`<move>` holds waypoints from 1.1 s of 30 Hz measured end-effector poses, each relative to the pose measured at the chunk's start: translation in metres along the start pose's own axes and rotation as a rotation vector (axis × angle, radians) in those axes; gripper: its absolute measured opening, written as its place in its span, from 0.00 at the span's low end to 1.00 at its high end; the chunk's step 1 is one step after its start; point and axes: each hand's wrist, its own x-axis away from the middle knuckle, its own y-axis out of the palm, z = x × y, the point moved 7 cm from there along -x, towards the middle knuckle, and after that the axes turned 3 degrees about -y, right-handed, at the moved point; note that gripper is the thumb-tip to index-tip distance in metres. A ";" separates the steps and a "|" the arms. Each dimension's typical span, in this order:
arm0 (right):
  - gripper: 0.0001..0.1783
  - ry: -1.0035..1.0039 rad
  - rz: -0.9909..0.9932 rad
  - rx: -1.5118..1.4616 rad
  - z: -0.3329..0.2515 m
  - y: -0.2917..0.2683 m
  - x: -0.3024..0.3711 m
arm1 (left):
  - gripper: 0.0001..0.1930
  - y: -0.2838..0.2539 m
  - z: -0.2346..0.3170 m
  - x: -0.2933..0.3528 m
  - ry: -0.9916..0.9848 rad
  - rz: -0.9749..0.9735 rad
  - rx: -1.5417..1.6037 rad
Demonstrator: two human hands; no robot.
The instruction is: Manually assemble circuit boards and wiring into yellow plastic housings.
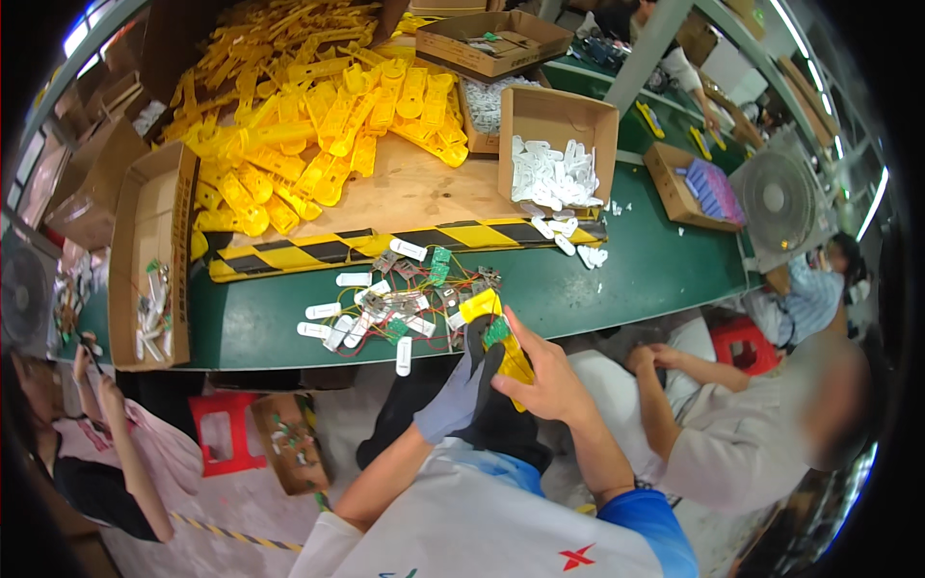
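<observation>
Your right grip (551, 374) clasps a yellow casing (516, 363) | left grip (462, 387) apparently closed on it — best steady the green board (496, 331)

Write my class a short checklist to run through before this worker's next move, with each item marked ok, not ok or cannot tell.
1. Right grip on the yellow plastic housing: ok.
2. Left grip firmly closed: cannot tell; its gloved fingers are partly hidden.
3. Green circuit board fully seated in the housing: cannot tell.
4. Wired modules neatly separated: not ok; they lie heaped, wires crossing.
5. White plastic pieces all inside their open carton: not ok; several lie outside it.
6. More yellow plastic parts in view: ok, piled beyond the modules.
</observation>
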 end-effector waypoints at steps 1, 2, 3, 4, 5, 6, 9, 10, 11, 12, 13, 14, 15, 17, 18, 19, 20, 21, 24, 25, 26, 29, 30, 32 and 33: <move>0.48 0.062 -0.122 0.044 0.004 -0.001 0.002 | 0.33 0.004 0.006 0.007 -0.054 -0.148 0.038; 0.50 0.133 -0.239 0.089 0.009 0.000 0.007 | 0.33 0.001 0.012 0.012 -0.054 -0.138 0.057; 0.49 0.113 -0.241 0.054 0.019 -0.002 0.013 | 0.34 0.007 0.006 0.017 -0.203 -0.272 -0.068; 0.49 0.108 -0.257 0.056 0.030 -0.009 0.014 | 0.35 0.010 -0.003 0.025 -0.349 -0.402 -0.200; 0.46 0.105 -0.354 0.071 0.041 -0.017 0.015 | 0.36 0.006 -0.011 0.031 -0.413 -0.363 -0.192; 0.43 0.096 -0.451 0.083 0.052 -0.026 0.013 | 0.36 0.006 -0.005 0.031 -0.411 -0.356 -0.188; 0.34 0.211 0.152 0.201 0.098 -0.114 -0.015 | 0.37 -0.009 0.031 0.029 0.039 -0.148 -0.369; 0.32 0.220 0.374 0.223 0.131 -0.143 -0.018 | 0.37 -0.014 0.022 0.032 0.041 -0.156 -0.368; 0.31 0.299 0.462 0.329 0.165 -0.166 -0.018 | 0.35 -0.027 0.021 0.032 0.099 -0.010 -0.447; 0.30 0.376 0.550 0.433 0.198 -0.186 -0.014 | 0.33 -0.040 0.026 0.034 0.159 0.138 -0.525; 0.30 0.382 0.560 0.440 0.225 -0.197 -0.007 | 0.30 -0.046 0.034 0.036 0.213 0.189 -0.825; 0.30 0.430 0.576 0.582 0.243 -0.205 -0.002 | 0.30 -0.050 0.037 0.034 0.218 0.184 -0.824; 0.30 0.481 0.591 0.725 0.258 -0.214 0.006 | 0.29 -0.049 0.047 0.034 0.336 0.215 -1.043; 0.29 0.407 0.677 0.866 0.236 -0.200 -0.003 | 0.27 -0.057 0.048 0.037 0.400 0.278 -1.305; 0.29 0.339 0.773 1.014 0.208 -0.192 -0.007 | 0.27 -0.063 0.047 0.036 0.393 0.287 -1.313; 0.27 0.157 0.774 0.913 0.170 -0.171 -0.021 | 0.27 -0.070 0.044 0.033 0.365 0.282 -1.368; 0.25 0.011 0.758 0.781 0.143 -0.153 -0.029 | 0.27 -0.072 0.040 0.028 0.347 0.256 -1.413; 0.26 0.045 0.599 0.404 0.142 -0.129 -0.041 | 0.27 -0.073 0.039 0.022 0.364 0.260 -1.405; 0.29 -0.173 0.004 0.169 0.062 -0.027 -0.073 | 0.27 -0.081 0.040 0.013 0.387 0.258 -1.403; 0.30 -0.217 -0.066 0.218 0.051 -0.007 -0.074 | 0.27 -0.082 0.041 0.007 0.401 0.253 -1.395; 0.27 -0.333 -0.083 0.364 0.047 0.004 -0.077 | 0.27 -0.081 0.040 0.003 0.400 0.227 -1.401; 0.20 -0.328 -0.017 0.369 0.062 0.002 -0.078 | 0.29 -0.077 0.040 -0.004 0.375 0.225 -1.391; 0.16 -0.310 0.022 0.350 0.065 -0.006 -0.076 | 0.29 -0.078 0.040 -0.005 0.373 0.217 -1.395; 0.13 -0.293 0.046 0.330 0.063 -0.014 -0.073 | 0.29 -0.077 0.039 -0.005 0.382 0.225 -1.389; 0.12 -0.204 0.083 0.226 0.066 -0.020 -0.073 | 0.30 -0.079 0.041 -0.005 0.395 0.265 -1.395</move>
